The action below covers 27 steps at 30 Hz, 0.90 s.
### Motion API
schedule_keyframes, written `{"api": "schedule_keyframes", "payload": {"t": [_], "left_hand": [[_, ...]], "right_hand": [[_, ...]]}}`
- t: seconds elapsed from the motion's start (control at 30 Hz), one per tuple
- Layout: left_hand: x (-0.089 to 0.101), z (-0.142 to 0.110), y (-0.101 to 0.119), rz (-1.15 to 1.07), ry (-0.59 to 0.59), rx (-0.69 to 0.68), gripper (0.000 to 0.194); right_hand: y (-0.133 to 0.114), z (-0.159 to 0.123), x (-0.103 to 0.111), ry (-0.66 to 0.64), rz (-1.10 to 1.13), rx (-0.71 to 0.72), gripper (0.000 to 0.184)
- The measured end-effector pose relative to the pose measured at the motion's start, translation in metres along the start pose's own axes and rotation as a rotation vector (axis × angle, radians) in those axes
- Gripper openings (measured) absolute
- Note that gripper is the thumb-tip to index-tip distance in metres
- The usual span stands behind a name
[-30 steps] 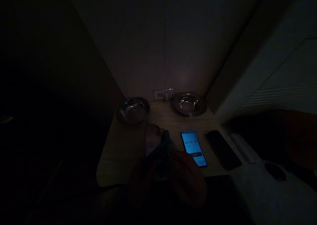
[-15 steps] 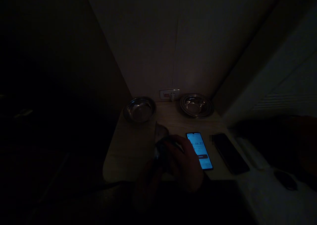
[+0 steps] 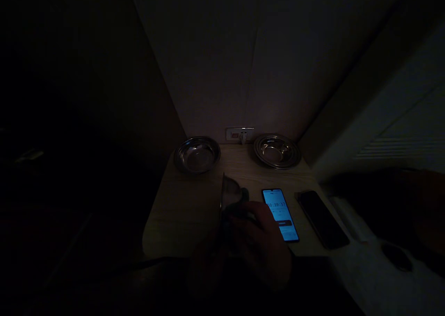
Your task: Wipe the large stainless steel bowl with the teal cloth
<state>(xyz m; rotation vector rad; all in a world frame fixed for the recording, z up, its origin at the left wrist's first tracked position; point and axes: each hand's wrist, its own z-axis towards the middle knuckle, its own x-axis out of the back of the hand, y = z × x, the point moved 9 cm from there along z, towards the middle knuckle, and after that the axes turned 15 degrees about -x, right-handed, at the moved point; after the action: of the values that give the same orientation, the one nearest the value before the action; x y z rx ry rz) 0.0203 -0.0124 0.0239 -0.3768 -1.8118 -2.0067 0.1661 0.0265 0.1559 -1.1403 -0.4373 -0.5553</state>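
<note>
In dim light, a metal dish (image 3: 230, 189) stands tilted on edge near the front of the table, its rim and part of its face showing. A dark blue-green cloth (image 3: 244, 194) lies against its face. My right hand (image 3: 262, 235) is closed on the cloth and presses it to the dish. My left hand (image 3: 208, 260), very dark, is at the dish's lower left side and seems to grip it, though its fingers are mostly lost in shadow.
A shallow metal bowl (image 3: 197, 155) stands at the table's back left, stacked metal plates (image 3: 277, 151) at the back right. A lit phone (image 3: 281, 214) showing a timer and a dark phone (image 3: 323, 218) lie on the right. A wall socket (image 3: 239, 134) is behind the wooden table (image 3: 174, 214).
My right hand has moved slightly down with the cloth, so more of the dish's face shows and a piece of cloth stands out at its right. The view has shifted a little.
</note>
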Motion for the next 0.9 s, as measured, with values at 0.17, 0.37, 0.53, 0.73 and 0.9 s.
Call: {"api": "schedule_keyframes", "payload": {"t": [0.17,0.37,0.53,0.73,0.9], "left_hand": [[-0.001,0.001,-0.007,-0.003,-0.007,-0.017,0.031],[0.005,0.005,-0.009,-0.011,0.004,-0.022,0.028],[0.002,0.002,-0.005,-0.022,-0.003,0.001,0.029],[0.008,0.001,0.007,-0.065,-0.005,-0.002,0.029],[0.010,0.003,0.012,-0.095,0.004,0.014,0.028]], "right_hand": [[0.008,0.011,-0.004,-0.006,0.079,-0.066,0.019],[0.003,0.009,-0.008,-0.040,0.121,-0.069,0.025],[0.016,0.022,-0.007,-0.019,0.169,-0.152,0.016],[0.007,0.003,-0.010,-0.047,0.166,-0.132,0.026],[0.021,0.033,-0.016,-0.023,0.231,-0.192,0.013]]}}
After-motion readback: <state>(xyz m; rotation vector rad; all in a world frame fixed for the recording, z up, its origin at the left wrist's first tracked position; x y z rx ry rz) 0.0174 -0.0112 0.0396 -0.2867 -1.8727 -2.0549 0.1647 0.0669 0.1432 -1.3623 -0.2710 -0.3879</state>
